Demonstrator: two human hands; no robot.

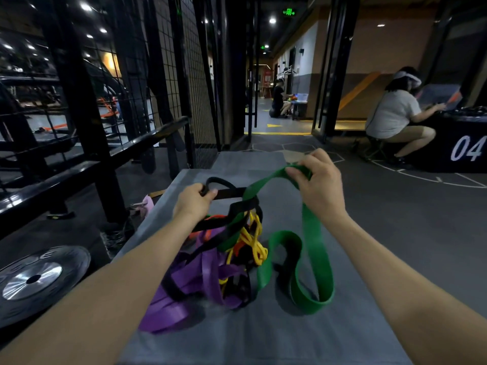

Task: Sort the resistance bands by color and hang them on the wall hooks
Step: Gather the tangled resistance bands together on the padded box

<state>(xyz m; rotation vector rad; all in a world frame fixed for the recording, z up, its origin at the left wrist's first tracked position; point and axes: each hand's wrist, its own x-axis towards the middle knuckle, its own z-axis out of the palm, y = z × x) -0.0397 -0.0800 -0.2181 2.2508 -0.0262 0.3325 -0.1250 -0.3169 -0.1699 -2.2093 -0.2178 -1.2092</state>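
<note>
At a grey bench, a person untangles heaped resistance bands, left hand gripping a black band, right hand pinching a green band that apparently next needs drawing free.

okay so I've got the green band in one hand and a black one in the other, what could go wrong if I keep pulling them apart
1. The wide green rubber band, gripped by your right hand, crosses the flat black band in your left hand; pulling may tighten that crossing instead of freeing it.
2. The thin yellow bands and purple bands lie tangled beneath, so the heap could drag off the grey padded bench.
</note>
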